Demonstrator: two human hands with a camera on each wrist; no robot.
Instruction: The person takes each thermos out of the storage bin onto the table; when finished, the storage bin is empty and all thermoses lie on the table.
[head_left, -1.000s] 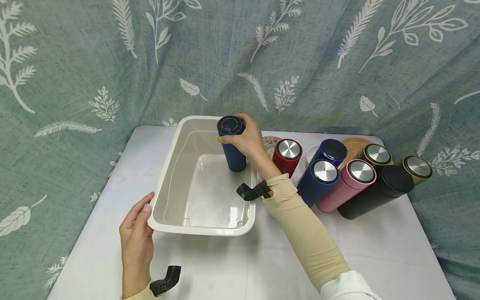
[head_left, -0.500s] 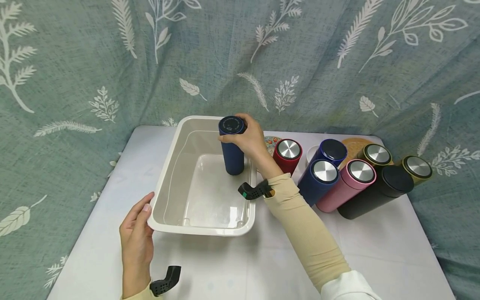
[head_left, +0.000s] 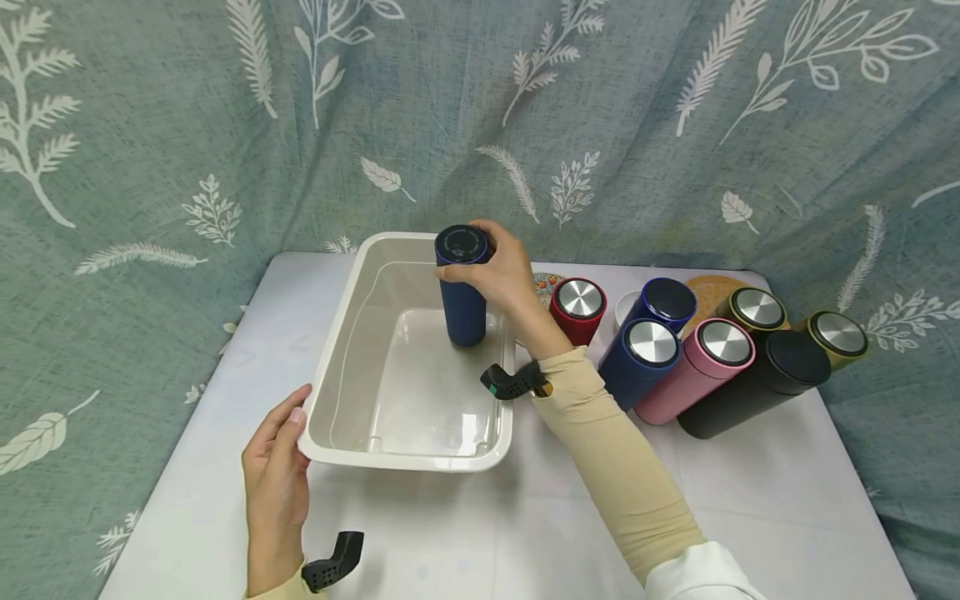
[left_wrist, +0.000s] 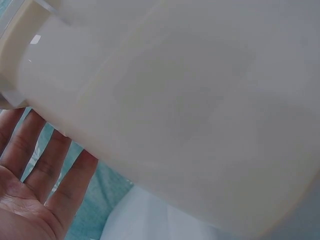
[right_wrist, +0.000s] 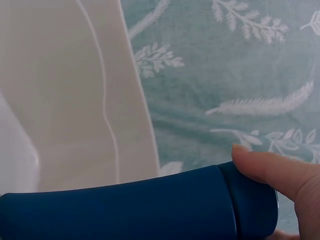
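Observation:
In the head view my right hand (head_left: 501, 265) grips a dark blue thermos (head_left: 465, 312) around its black-topped lid end. The thermos stands nearly upright inside a whitish plastic bin (head_left: 405, 463), toward its right back part. Up close in the right wrist view, the thumb (right_wrist: 270, 167) lies across the lid of the same blue thermos (right_wrist: 125, 207); most other fingers are hidden behind it. My left hand (head_left: 277, 475) touches the bin's front left corner from outside. Seen from the left wrist, its fingers (left_wrist: 70, 185) are spread and fairly straight against the bin's outer wall (left_wrist: 175, 125).
Right of the bin stand a red thermos (head_left: 577, 310), two blue ones, a pink thermos (head_left: 693, 375), a black one (head_left: 750, 387) and two with gold trim. Behind them lie a woven mat (head_left: 712, 292) and a patterned plate (head_left: 546, 287). A leaf-print curtain (head_left: 450, 108) closes the back.
The blue thermos, held in my right hand, has shifted very slightly within the bin, its lid now a little higher in view. The left hand stays at the bin's corner.

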